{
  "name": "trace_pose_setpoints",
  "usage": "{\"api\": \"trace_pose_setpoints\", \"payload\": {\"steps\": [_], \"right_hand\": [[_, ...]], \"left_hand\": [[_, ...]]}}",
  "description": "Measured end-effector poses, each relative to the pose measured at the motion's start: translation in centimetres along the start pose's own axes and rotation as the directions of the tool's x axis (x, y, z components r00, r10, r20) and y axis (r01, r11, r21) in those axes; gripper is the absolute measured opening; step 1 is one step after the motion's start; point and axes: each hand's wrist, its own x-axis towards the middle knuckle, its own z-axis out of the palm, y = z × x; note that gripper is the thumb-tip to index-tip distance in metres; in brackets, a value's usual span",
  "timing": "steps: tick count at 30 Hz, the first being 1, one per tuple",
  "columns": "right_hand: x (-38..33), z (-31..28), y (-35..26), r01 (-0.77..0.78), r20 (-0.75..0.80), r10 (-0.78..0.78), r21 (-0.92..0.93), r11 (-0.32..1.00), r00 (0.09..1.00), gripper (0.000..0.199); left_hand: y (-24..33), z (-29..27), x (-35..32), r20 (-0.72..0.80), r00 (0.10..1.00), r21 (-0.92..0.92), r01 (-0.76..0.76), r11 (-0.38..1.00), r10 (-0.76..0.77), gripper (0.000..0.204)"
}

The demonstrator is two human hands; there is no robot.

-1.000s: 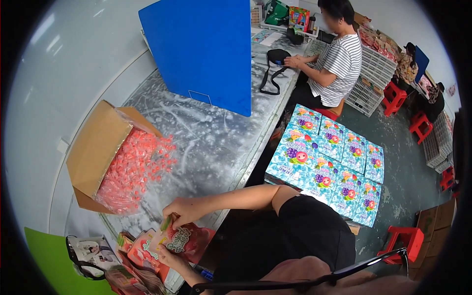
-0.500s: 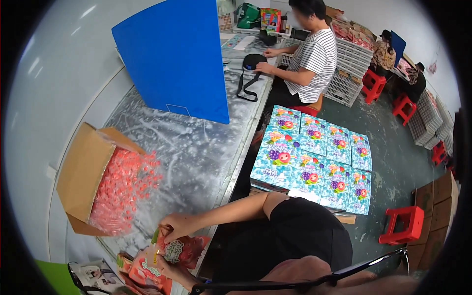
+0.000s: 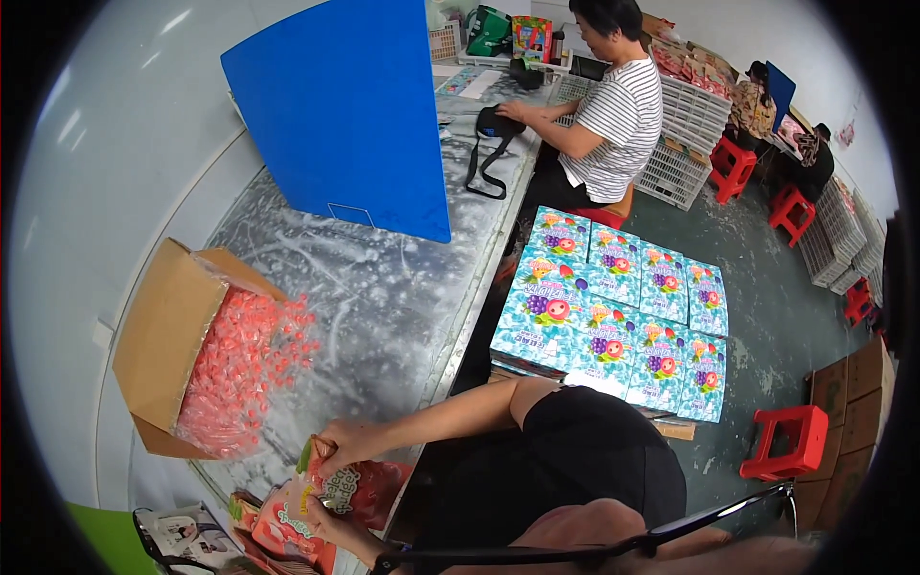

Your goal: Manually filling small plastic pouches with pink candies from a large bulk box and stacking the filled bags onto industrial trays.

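A red printed pouch [image 3: 364,489] with a green-and-yellow top edge is held between my two hands over the near edge of the table. My right hand [image 3: 347,445], its arm reaching in from the right, is closed on the upper corner of the pouch. Lower down, my left hand [image 3: 337,529] grips the other end of that edge. Under and beside it lie more red and pink pouches [image 3: 285,525]. Just beyond my hands, an open cardboard box [image 3: 165,347] lies on its side, with small red wrapped pieces [image 3: 240,359] spilling onto the table.
A blue divider panel [image 3: 335,125] stands on the grey table [image 3: 374,326]. A co-worker [image 3: 613,125] in a striped top sits beyond it, near a black strapped pouch [image 3: 495,123]. Stacked printed boxes [image 3: 613,307] and a red stool [image 3: 788,443] are to the right.
My hands stay in nearly the same place on the pouch, whose body has shifted slightly. The co-worker's hands have drawn together by the black strapped pouch.
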Motion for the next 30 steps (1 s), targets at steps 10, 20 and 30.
{"api": "trace_pose_setpoints", "payload": {"steps": [10, 20, 30], "right_hand": [[-0.7, -0.2, -2.3, -0.002, -0.052, 0.014, 0.23, 0.973, 0.999, 0.016], [-0.4, -0.6, -2.5, -0.237, -0.032, 0.236, -0.006, 0.972, 0.971, 0.023], [1.5, 2.2, -0.6, -0.177, 0.015, 0.179, 0.23, 0.957, 0.984, 0.013]], "left_hand": [[-0.5, -0.9, 0.8, 0.012, 0.999, -0.033, 0.047, 0.998, -0.047, 0.048], [-2.5, -3.7, 1.1, -0.011, 1.0, 0.139, -0.01, 0.99, 0.012, 0.023], [0.0, -0.1, -1.3, 0.001, 0.994, -0.064, -0.106, 0.992, 0.107, 0.035]]}}
